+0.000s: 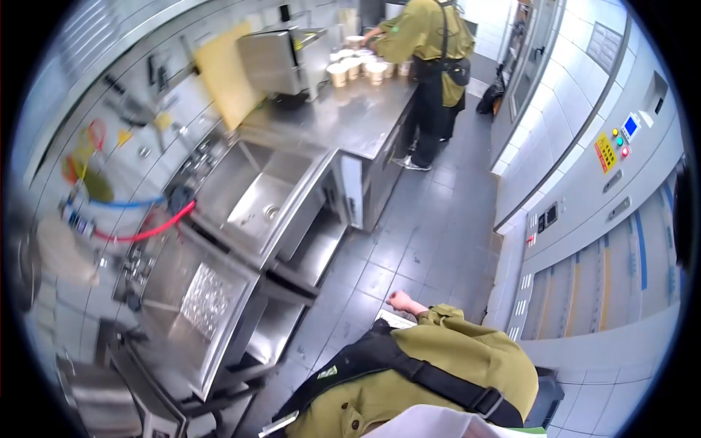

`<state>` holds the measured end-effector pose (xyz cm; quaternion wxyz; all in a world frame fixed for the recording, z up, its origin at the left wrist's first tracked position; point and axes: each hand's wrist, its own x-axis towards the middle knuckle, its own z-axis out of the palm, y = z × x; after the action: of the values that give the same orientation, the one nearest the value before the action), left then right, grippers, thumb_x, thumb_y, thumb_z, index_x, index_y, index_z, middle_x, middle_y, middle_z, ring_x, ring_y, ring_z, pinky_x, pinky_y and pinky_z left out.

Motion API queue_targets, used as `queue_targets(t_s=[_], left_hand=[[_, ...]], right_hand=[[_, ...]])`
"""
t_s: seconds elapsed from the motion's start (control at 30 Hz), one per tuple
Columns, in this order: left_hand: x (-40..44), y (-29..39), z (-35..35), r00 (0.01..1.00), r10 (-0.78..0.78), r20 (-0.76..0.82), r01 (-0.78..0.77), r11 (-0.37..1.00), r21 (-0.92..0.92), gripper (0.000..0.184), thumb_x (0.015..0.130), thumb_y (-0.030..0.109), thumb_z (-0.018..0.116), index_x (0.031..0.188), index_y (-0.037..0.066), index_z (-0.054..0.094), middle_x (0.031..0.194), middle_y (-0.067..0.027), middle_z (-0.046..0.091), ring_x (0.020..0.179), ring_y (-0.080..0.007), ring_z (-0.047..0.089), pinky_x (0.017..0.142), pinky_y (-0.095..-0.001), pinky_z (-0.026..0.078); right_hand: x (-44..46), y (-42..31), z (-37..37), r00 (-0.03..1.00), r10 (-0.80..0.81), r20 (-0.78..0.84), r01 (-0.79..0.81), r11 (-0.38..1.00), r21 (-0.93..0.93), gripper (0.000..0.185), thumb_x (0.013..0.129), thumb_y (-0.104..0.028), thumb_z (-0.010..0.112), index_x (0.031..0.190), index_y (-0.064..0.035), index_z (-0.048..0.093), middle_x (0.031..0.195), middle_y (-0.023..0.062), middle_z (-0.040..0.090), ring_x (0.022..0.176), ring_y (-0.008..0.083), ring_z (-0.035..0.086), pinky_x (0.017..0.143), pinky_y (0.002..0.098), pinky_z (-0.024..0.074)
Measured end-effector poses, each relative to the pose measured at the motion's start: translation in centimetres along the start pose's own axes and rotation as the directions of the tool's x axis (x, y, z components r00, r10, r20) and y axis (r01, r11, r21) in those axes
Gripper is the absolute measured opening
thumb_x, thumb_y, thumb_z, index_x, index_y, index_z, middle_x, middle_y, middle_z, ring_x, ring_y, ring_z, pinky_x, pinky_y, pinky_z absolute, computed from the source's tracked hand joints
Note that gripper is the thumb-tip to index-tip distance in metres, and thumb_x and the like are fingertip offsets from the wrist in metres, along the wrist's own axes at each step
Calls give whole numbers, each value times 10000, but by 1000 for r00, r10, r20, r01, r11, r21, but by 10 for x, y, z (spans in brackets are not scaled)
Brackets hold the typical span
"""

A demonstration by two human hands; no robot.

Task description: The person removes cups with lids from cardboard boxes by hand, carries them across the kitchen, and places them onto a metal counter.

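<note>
My right hand (401,301) is low in the centre, in front of my olive sleeve and over the grey tiled floor. Its fingers look curled in, and whatever they may hold is too small to tell. Just below it, beside my black apron, part of a white object (395,318) shows. My left hand is outside the picture.
Two steel sinks (298,191) (237,292) stand left of the aisle. Beyond them a steel counter (343,120) carries several white cups (353,69), where a co-worker (431,44) reaches in. A grey control cabinet (584,197) lines the right side.
</note>
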<state>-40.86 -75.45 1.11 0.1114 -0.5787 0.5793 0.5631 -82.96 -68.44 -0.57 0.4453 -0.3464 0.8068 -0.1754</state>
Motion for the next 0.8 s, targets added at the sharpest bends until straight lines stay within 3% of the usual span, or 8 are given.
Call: queue_targets(t_s=[0.13,0.3,0.4,0.43,0.53,0.67,0.7,0.8], left_hand=[[74,107,-27,944,228,238,-313,849,425,430,856,191,573,1233,12,468,1106,-91,580,1035,-173,523,914,-282,407],[122,437,-58,715,697,-55,-699,715,-34,411,854,148,568,1235,39,460,1007,-77,600,911,-149,564,829,-282,452],[171,594,-62,647,763,11,-689,590,-421,393,884,202,537,1234,37,469,1035,-56,595,926,-122,556,816,-260,439],[195,633,-63,621,783,32,-704,576,-416,367,893,211,525,1215,41,483,1047,-58,596,933,-132,564,815,-262,439],[227,751,-64,682,730,50,-567,571,-594,331,904,219,497,1185,44,494,1059,-87,586,967,-171,572,831,-292,451],[268,852,-68,719,692,65,-496,576,-650,297,901,188,488,1156,36,502,1018,-78,590,949,-162,575,825,-288,454],[285,876,-72,724,688,58,-498,578,-647,289,900,179,486,1150,36,504,1007,-75,591,940,-159,577,820,-286,455],[357,920,-77,765,634,-111,-543,542,-641,297,867,150,508,1133,18,517,959,-79,610,861,-143,590,746,-250,465]], right_hand=[[44,-25,-108,968,64,-243,69,861,504,284,794,-203,594,991,1,579,797,78,618,644,137,595,563,287,480],[108,-31,-232,937,192,-292,78,700,710,258,781,-156,603,970,19,586,783,85,636,632,148,611,566,280,486],[197,-23,-299,953,111,-283,31,891,454,193,828,-145,547,922,20,582,738,58,585,578,126,541,522,262,469],[181,-78,-331,914,154,-374,107,800,590,208,832,-161,538,928,18,586,747,51,576,603,122,544,524,259,455],[232,-128,-422,907,25,-421,233,802,550,260,843,-133,559,1058,13,543,817,49,590,673,110,560,614,246,464],[309,-174,-537,605,-376,-702,508,861,-23,259,796,-110,607,1027,0,565,873,69,621,765,135,579,701,270,478],[330,-191,-565,586,-394,-708,534,845,-29,295,757,-190,606,991,-13,579,935,149,592,867,272,592,768,342,472],[391,-257,-642,468,-616,-634,589,752,-295,319,749,-177,606,1016,-17,539,1034,154,521,912,306,542,788,363,446]])
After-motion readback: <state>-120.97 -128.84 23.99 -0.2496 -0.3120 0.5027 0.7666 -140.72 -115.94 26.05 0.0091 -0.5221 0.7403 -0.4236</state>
